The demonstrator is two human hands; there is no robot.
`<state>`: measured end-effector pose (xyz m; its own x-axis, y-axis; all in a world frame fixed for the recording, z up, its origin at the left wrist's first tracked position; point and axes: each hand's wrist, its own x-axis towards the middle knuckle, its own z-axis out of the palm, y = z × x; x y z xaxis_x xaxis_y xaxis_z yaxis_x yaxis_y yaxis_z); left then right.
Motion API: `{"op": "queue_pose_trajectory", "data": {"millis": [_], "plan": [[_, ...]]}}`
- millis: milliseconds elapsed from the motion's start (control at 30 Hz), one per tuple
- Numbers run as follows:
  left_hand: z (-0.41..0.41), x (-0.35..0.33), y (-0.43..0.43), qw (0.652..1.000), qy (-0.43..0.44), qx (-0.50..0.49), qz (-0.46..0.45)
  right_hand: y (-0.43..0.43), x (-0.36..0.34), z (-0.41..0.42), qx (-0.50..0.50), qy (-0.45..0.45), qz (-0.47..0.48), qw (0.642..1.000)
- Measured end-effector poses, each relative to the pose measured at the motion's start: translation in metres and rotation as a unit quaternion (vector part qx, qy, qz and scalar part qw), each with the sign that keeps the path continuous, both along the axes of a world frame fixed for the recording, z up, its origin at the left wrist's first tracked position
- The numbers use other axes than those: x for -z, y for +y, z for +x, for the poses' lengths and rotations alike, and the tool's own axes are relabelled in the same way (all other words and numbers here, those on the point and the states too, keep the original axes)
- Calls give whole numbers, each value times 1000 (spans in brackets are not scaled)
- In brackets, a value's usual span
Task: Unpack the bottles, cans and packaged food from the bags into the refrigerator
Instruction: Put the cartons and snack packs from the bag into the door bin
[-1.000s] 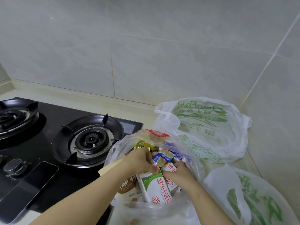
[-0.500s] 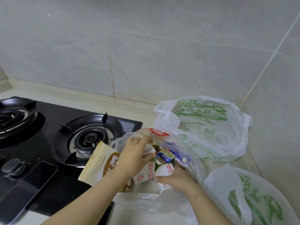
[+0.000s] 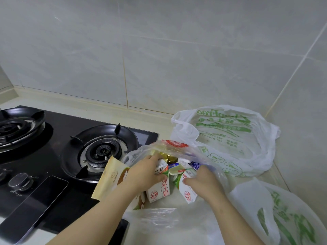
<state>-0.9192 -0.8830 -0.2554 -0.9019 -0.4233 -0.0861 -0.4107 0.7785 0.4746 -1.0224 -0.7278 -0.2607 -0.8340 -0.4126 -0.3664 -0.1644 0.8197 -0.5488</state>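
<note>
Since a second ago the two cartons have come apart, one to each hand. The left hand (image 3: pixel 145 175) clamps its fingers over the top of a milk carton (image 3: pixel 159 190), which stands upright below the palm inside the clear bag (image 3: pixel 210 163). The right hand (image 3: pixel 205 184) curls round a second carton (image 3: pixel 187 191), tilted beneath its fingers. A beige packet (image 3: pixel 109 179) leans just beside the left wrist, over the stove (image 3: pixel 53 156).

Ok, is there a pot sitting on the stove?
No, the near burner and the far-left burner of the stove stand bare, with no pot on them.
</note>
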Motion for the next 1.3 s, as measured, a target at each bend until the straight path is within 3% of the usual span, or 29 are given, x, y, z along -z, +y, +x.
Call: {"op": "queue_pose_trajectory", "data": {"millis": [100,167,367,567,667,1000,1133,1300], "plan": [[-2,0,-6,1000,-7,-16,13,5,-23,0,-28,81,47,995],[-3,1,-9,1000,-9,-22,17,7,-36,-1,-34,85,44,995],[-3,-1,-9,999,-13,-23,23,9,-47,-6,43,-51,-161,985],[2,-1,-8,999,-21,11,33,7,-27,-1,55,-231,-332,913],[5,-2,-7,998,-15,24,48,8,-15,1,23,-251,-331,910],[13,-7,-5,997,-21,42,58,5,16,13,62,-207,-348,912],[13,-7,-2,996,-24,80,44,12,15,12,11,-164,-296,941],[19,-12,-6,983,-69,130,107,21,7,17,-58,-126,-279,950]]}}
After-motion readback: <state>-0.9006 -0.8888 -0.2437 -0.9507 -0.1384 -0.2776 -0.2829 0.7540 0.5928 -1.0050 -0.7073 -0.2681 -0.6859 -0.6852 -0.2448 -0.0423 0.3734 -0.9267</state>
